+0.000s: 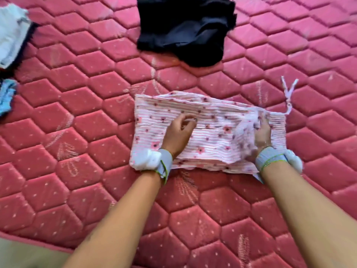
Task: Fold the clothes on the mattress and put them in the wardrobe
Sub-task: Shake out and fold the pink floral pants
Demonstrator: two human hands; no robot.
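A pink and white striped garment with small flowers [210, 117] lies partly folded on the red quilted mattress [81, 117], its thin tie strings sticking out at the right end. My left hand [178, 133] rests on the garment's left half with fingers loosely curled. My right hand [259, 134] grips a bunched fold of the same cloth near its right end. Both wrists wear grey bands. A crumpled black garment [185, 29] lies further back on the mattress, apart from both hands.
A white and grey garment [11, 33] lies at the far left edge, with a light blue cloth [6, 95] below it. The mattress's near edge and a strip of floor [29, 254] show at the bottom left.
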